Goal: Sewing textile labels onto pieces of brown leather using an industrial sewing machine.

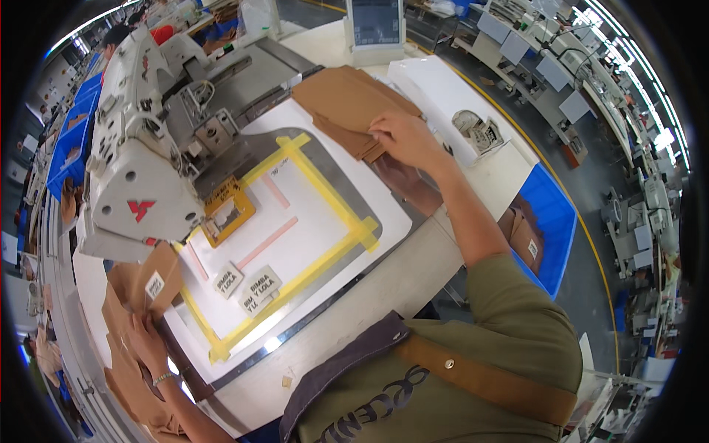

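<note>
At the far right of the work plate, my right hand (408, 139) pinches the edge of the top piece of a stack of flat brown leather-like pieces (351, 100). My left hand (150, 345) is at the left edge, its fingers closed on a brown piece with a white label (168, 267); the fingertips are partly hidden. More brown pieces (136, 387) lie under and beside that hand. Between my hands a white sheet (317, 214), bordered with yellow tape, carries pink strips. Small pale printed labels (262, 284) lie on its near part.
A large white sewing machine (136, 192) stands at the left, with a yellow frame (242, 214) below its head. A screen (377, 22) and a white box (436, 96) are at the back. Blue bins with brown pieces (550, 221) stand right and left of the table.
</note>
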Available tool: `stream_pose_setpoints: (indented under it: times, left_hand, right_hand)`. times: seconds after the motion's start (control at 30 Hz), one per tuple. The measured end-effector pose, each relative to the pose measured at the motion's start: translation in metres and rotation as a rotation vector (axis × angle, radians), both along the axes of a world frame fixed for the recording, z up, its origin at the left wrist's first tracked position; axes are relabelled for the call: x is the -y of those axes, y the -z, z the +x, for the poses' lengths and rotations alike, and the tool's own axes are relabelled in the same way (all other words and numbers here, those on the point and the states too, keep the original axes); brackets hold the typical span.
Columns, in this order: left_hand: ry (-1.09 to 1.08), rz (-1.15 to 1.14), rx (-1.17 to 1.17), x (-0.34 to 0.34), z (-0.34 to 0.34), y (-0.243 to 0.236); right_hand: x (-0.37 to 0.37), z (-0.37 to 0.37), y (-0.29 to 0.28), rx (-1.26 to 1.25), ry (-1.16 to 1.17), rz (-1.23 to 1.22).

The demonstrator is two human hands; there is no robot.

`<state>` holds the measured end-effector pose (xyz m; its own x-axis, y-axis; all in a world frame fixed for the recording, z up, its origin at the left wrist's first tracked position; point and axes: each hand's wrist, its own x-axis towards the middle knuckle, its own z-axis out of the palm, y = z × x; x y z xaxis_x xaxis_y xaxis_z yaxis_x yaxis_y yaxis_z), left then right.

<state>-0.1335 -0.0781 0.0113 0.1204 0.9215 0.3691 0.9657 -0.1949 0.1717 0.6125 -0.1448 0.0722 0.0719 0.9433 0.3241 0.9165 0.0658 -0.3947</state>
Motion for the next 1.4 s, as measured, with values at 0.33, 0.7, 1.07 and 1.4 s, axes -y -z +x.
stream_pose_setpoints:
  times: [0.33,0.7,1.07,1.4]
  left_hand:
    - [0.569,-0.156,0.065,0.051,0.202,-0.036]
    - [0.945,-0.480,0.387,0.087,0.241,-0.051]
    - [0.549,-0.138,0.421,0.068,0.221,-0.039]
    - [0.571,-0.141,-0.088,0.059,0.226,-0.033]
  right_hand:
    - [-0.018,-0.024,0.002,0.019,-0.032,0.526]
    - [-0.051,-0.173,0.030,0.481,-0.801,0.475]
    - [-0.072,-0.267,0.015,0.200,-0.936,0.432]
    - [-0.025,-0.147,0.021,0.319,-0.643,0.011]
